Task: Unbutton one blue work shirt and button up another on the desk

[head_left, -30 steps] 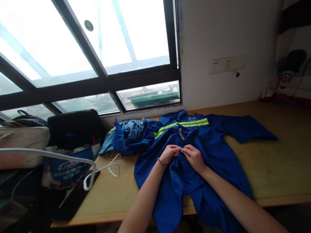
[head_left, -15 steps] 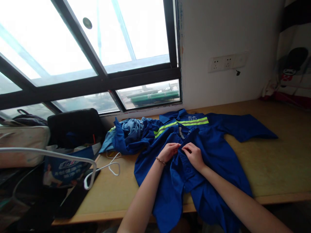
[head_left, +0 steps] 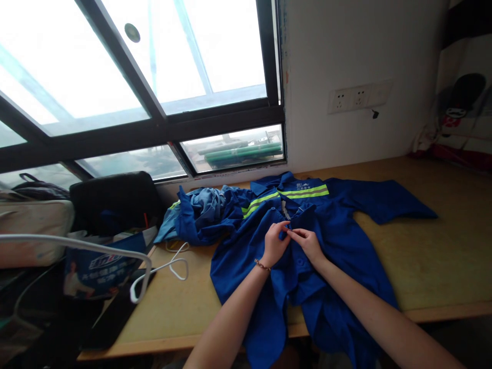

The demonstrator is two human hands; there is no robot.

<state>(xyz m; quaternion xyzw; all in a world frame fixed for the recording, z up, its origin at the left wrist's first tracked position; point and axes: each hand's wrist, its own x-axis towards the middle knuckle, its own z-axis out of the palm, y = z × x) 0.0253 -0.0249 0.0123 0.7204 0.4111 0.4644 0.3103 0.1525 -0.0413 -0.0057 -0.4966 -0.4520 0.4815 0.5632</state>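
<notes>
A blue work jacket (head_left: 346, 246) with yellow-green reflective stripes lies spread on the wooden table, its lower part hanging over the front edge. My left hand (head_left: 275, 243), a beaded bracelet at its wrist, pinches the jacket's front placket. Against it, my right hand (head_left: 306, 243) is closed with thumb and finger on the same front edge. The fingertips of both hands meet there and hide whatever small part lies between them. Below the right hand a round button shows on the placket. The jacket's left-side sleeve is bunched up, with its light blue lining showing.
The wooden table (head_left: 442, 261) runs along a window (head_left: 215, 56). At left stand a black bag (head_left: 115, 200), a blue printed bag (head_left: 103, 269) and a pale case (head_left: 34, 225). A white cable (head_left: 179, 266) loops over the table's left end. Sockets (head_left: 359, 97) are on the wall.
My left hand has turned, its fingers now curled higher over the placket. My right hand stays nearly in place, its fingertips now touching the left ones. The view has shifted slightly.
</notes>
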